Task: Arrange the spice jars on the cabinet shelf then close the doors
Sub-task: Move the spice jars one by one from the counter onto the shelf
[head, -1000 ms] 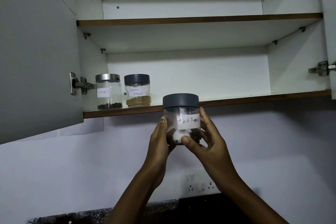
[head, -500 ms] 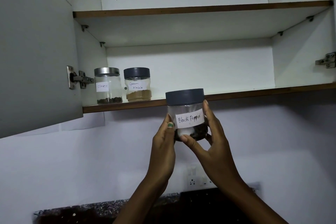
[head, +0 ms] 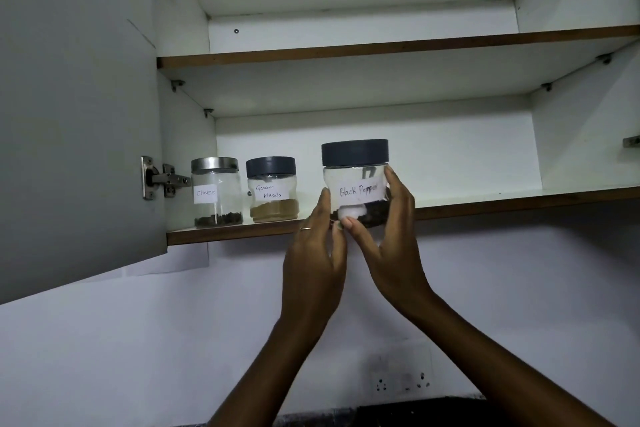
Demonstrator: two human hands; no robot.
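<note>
A clear jar labelled Black Pepper (head: 356, 177), with a dark grey lid, is held up at the front edge of the lower cabinet shelf (head: 519, 199). My left hand (head: 317, 253) grips its left side and my right hand (head: 391, 239) grips its right side and bottom. I cannot tell whether the jar's base touches the shelf. To its left on the same shelf stand a Cloves jar (head: 216, 191) with a silver lid and a Garam Masala jar (head: 272, 188) with a dark lid.
The left cabinet door (head: 76, 107) stands open, its hinge (head: 162, 178) beside the Cloves jar. An upper shelf (head: 381, 47) spans the cabinet. A wall socket (head: 401, 381) sits on the wall below, above a dark counter edge.
Both hands have lifted the Black Pepper jar from below the shelf edge up to shelf level.
</note>
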